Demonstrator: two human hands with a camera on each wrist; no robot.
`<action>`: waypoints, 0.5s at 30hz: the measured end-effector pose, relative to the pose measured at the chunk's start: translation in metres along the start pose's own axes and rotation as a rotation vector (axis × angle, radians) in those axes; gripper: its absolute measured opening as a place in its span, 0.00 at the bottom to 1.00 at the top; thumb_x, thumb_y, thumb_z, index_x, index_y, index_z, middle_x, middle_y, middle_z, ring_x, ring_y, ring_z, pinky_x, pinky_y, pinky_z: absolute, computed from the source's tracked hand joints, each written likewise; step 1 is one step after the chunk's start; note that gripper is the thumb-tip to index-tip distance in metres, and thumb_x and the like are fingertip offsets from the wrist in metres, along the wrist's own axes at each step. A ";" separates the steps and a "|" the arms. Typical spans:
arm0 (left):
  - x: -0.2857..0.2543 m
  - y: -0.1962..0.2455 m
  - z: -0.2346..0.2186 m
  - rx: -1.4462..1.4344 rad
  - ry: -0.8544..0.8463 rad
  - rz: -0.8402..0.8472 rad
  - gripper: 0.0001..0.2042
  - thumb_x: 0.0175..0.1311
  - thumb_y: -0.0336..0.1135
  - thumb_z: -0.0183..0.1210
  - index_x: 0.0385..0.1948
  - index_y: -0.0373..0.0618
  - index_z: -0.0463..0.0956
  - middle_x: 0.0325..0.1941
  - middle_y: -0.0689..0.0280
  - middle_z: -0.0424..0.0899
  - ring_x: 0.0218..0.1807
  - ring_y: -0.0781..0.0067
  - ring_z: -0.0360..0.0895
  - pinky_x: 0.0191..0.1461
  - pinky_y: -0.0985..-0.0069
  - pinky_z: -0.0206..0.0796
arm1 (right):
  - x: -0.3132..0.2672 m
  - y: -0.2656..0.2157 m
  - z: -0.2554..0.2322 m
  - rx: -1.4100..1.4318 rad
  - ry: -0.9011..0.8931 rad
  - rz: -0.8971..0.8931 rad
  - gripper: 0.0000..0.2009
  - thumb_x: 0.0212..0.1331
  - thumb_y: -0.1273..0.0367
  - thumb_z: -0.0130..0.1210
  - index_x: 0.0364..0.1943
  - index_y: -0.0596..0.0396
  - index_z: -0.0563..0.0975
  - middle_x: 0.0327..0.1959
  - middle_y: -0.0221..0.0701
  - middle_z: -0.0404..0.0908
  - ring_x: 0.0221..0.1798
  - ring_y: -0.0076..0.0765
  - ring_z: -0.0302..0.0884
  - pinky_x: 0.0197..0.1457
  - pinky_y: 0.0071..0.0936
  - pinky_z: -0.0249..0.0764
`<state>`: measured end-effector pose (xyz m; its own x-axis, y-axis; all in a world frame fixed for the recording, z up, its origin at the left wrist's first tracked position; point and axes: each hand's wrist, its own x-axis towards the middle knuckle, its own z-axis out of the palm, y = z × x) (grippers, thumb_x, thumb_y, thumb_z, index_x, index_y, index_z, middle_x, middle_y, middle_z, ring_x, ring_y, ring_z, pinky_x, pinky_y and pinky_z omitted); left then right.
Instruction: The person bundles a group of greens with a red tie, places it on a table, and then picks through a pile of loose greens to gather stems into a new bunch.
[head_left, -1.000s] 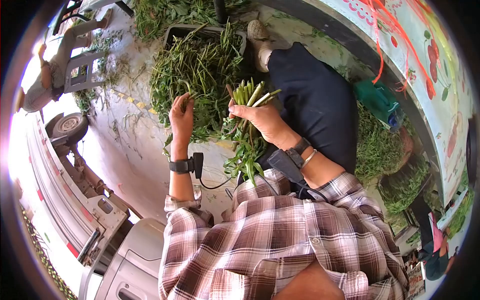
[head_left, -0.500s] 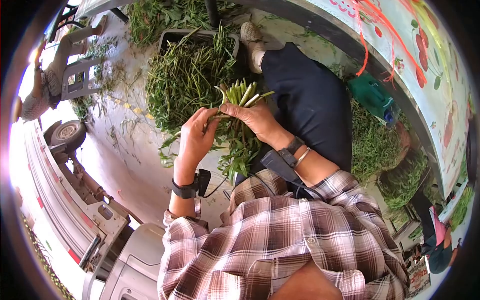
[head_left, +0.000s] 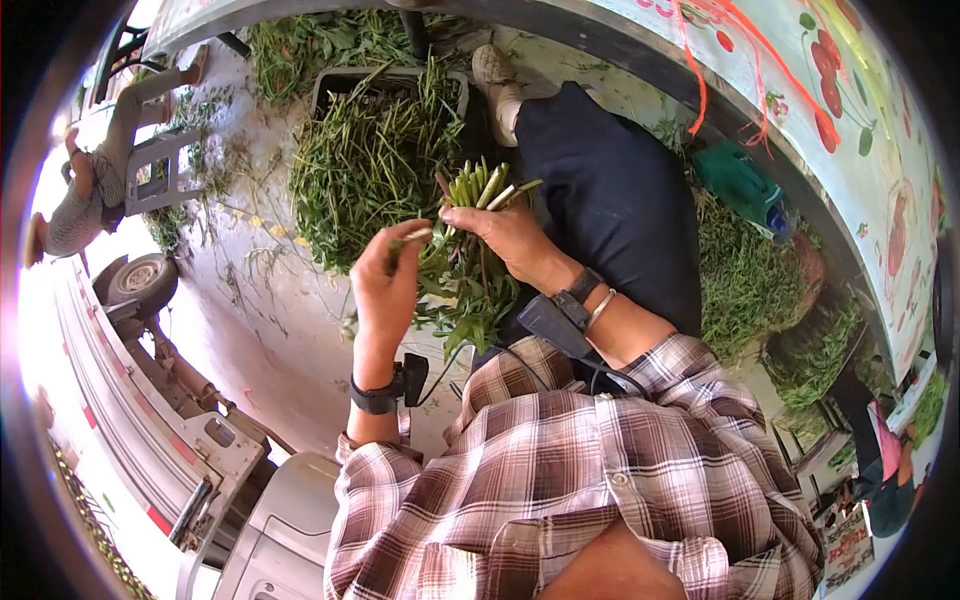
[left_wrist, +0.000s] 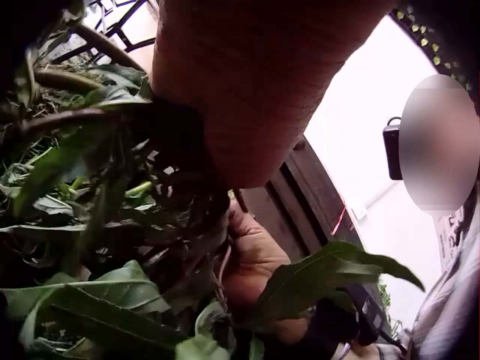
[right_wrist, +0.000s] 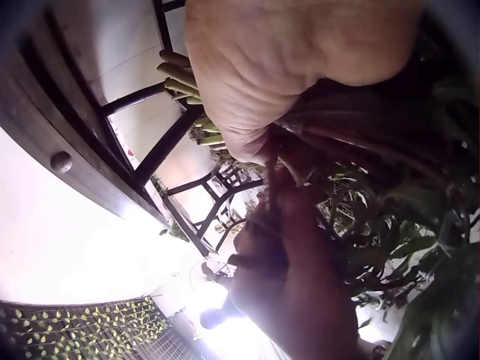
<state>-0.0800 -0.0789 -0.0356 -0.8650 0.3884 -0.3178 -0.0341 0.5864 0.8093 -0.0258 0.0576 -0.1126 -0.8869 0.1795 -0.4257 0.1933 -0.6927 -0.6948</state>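
Observation:
My right hand (head_left: 510,240) grips a bunch of leafy green stems (head_left: 482,188), cut ends up and leaves hanging below the fist. To its left, my left hand (head_left: 385,285) pinches a single stem (head_left: 418,235) between thumb and fingers, close to the bunch. Long leaves (left_wrist: 97,292) fill the lower left of the left wrist view, where my right hand (left_wrist: 255,259) shows behind them. In the right wrist view my left hand (right_wrist: 292,277) is in shadow just below my right palm, and pale stem ends (right_wrist: 199,112) stick out past the palm.
A dark crate (head_left: 465,95) heaped with greens (head_left: 370,160) stands in front of me. More greens (head_left: 750,290) lie on the right, by a green plastic bottle (head_left: 735,185) under the table (head_left: 790,60). A person (head_left: 95,185) sits far left near a vehicle wheel (head_left: 140,280).
My left hand came from over the crate to the bunch, then drew slightly back left, pinching a stem. My right hand keeps its grip on the bunch. The view shifted slightly.

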 end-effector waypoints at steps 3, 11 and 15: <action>0.002 -0.004 -0.004 -0.225 -0.012 -0.041 0.07 0.64 0.30 0.50 0.36 0.41 0.77 0.24 0.72 0.77 0.26 0.89 0.67 0.26 0.89 0.56 | 0.001 0.001 0.001 -0.006 0.013 -0.002 0.06 0.49 0.75 0.58 0.32 0.58 0.77 0.29 0.28 0.79 0.33 0.22 0.76 0.39 0.21 0.72; -0.009 0.002 -0.054 -0.041 0.355 0.056 0.07 0.65 0.30 0.50 0.37 0.40 0.76 0.29 0.67 0.79 0.21 0.86 0.68 0.22 0.85 0.59 | 0.010 0.013 -0.009 -0.013 0.196 -0.121 0.05 0.49 0.79 0.56 0.31 0.60 0.75 0.28 0.28 0.78 0.30 0.24 0.76 0.35 0.21 0.72; -0.019 -0.011 -0.112 0.826 0.625 0.116 0.06 0.61 0.28 0.53 0.37 0.39 0.76 0.32 0.60 0.80 0.31 0.70 0.76 0.33 0.73 0.67 | 0.010 0.009 -0.007 -0.037 0.187 -0.102 0.05 0.48 0.78 0.57 0.30 0.60 0.75 0.27 0.28 0.78 0.29 0.24 0.75 0.33 0.21 0.72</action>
<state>-0.1188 -0.1727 0.0167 -0.9542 0.1739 0.2433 0.2150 0.9645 0.1537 -0.0296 0.0582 -0.1271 -0.8099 0.3764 -0.4498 0.1247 -0.6389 -0.7591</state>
